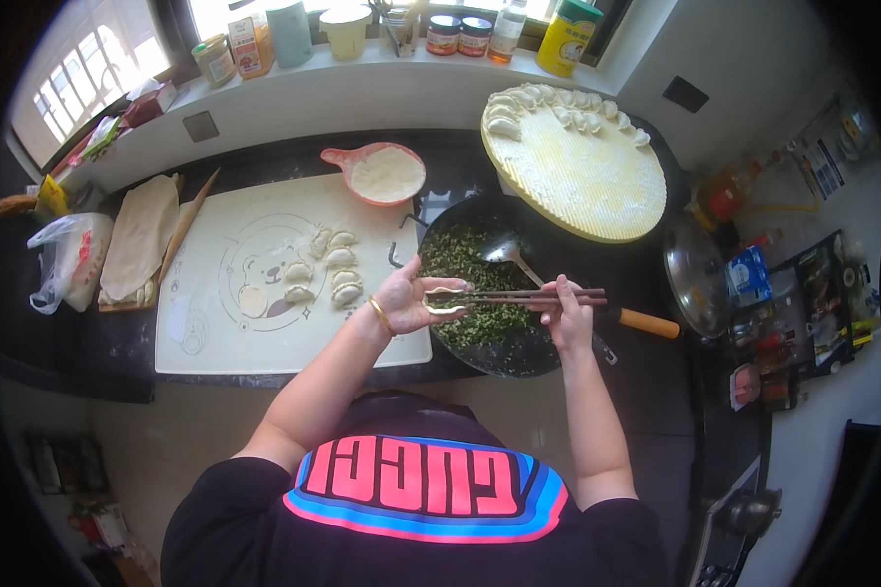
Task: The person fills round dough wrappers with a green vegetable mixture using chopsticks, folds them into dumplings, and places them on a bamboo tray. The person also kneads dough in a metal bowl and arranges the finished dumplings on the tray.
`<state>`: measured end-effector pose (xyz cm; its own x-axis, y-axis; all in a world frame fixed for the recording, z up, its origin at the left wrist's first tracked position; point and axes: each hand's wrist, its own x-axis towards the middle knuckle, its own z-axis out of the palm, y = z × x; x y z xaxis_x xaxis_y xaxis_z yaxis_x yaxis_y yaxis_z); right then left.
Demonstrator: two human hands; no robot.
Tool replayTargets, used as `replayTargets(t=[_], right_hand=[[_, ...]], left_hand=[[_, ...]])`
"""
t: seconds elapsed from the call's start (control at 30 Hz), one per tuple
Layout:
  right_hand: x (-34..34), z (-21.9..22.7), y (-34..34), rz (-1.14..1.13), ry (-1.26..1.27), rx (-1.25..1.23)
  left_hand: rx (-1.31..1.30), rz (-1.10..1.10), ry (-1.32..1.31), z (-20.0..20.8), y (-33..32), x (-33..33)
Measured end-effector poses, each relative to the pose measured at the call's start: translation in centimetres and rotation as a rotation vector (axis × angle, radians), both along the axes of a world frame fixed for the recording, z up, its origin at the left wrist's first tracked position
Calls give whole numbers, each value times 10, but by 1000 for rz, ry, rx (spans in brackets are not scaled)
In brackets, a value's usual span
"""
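A round dough wrapper (446, 308) rests on the fingers of my left hand (399, 301), folded up at its sides, above the left edge of a dark wok (519, 370). My right hand (568, 313) grips a pair of dark chopsticks (529, 296), whose tips reach into the wrapper. Chopped green filling (494, 328) lies in the wok, along with a metal spoon (504, 251). Several folded dumplings (345, 284) and one flat wrapper (254, 301) sit on the pale mat (201, 347) to the left.
Behind the wok stands a round, floured tray (582, 186) with dumplings along its far rim. A pink scoop (339, 158) holds flour. The wok's wooden handle (649, 324) points right, toward a pot lid (693, 279). Dough sheets (139, 240) and a plastic bag (73, 259) lie far left.
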<state>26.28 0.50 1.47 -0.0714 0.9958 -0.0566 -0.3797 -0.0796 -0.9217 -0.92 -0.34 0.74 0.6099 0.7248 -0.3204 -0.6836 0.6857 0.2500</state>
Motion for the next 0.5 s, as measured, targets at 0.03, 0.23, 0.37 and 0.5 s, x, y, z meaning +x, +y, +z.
replayTargets(t=[0.03,0.23,0.37,0.5], right_hand=[[-2,7,-3,-31,-11,58],[-21,29,-27,-27,-945,999],[-39,-19,-42,431,-1436,1134],[-58,-7,-45,436,-1369,1094]], left_hand=[[-2,30,20,-7,1,-2],[42,95,52,-22,-1,-25],[93,77,-24,-6,-6,-31],[168,55,-100,1,-16,-41]])
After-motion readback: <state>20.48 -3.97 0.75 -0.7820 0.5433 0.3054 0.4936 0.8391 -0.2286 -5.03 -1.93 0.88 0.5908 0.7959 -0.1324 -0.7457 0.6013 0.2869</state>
